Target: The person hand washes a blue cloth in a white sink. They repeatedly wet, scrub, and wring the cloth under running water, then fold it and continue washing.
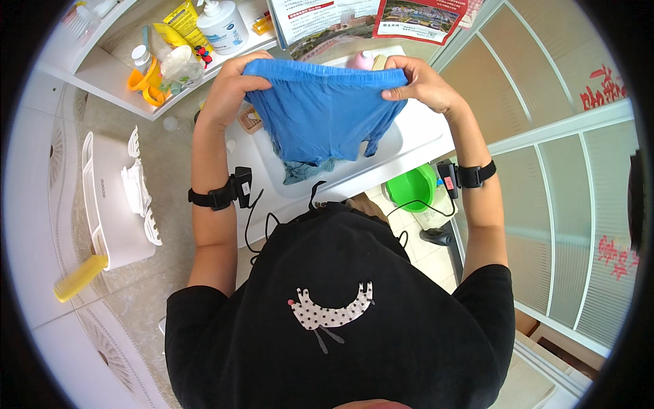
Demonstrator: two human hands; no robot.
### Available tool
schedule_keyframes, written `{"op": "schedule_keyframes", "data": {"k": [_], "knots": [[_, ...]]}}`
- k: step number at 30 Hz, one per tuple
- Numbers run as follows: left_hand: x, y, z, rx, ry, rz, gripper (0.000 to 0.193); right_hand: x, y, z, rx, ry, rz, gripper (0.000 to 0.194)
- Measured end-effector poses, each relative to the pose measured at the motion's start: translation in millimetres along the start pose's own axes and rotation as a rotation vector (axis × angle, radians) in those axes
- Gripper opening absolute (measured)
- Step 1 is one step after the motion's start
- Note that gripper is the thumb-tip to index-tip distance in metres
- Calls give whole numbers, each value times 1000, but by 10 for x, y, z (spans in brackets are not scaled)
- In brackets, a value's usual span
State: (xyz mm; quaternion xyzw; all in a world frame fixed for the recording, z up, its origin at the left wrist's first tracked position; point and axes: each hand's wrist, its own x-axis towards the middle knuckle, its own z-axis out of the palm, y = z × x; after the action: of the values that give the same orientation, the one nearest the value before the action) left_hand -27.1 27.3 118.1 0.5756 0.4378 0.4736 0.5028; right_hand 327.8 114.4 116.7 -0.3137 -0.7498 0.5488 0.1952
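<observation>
A pair of blue elastic-waist shorts [327,112] hangs stretched between my two hands, waistband upward and legs hanging down. My left hand [240,82] pinches one end of the waistband, and my right hand [421,84] grips the other end. Below the shorts is a white washbasin [393,145], with a grey-green cloth [306,173] lying in its bowl. The shorts cover much of the basin. A small peach-coloured slotted soap dish [250,120] sits at the basin's left edge.
Left, a white shelf [120,94] holds a pump bottle [223,28] and yellow tubes [181,23]. A wall-mounted holder [115,204] carries a yellow comb [82,278]. A green bucket [411,189] stands on the floor near sliding glass doors [557,199]. Cables hang from both wrist straps.
</observation>
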Motion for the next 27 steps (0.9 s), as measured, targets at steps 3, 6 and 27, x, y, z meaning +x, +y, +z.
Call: {"op": "schedule_keyframes", "data": {"k": [3, 6, 27], "knots": [[-19, -180, -42, -215, -30, -111, 32, 2, -14, 42, 80, -138, 71, 29], [-48, -332, -59, -269, -98, -112, 32, -10, -10, 80, 99, -223, 65, 33], [366, -305, 681, -6, -325, 167, 16, 404, -277, 552, -392, 430, -408, 23]]}}
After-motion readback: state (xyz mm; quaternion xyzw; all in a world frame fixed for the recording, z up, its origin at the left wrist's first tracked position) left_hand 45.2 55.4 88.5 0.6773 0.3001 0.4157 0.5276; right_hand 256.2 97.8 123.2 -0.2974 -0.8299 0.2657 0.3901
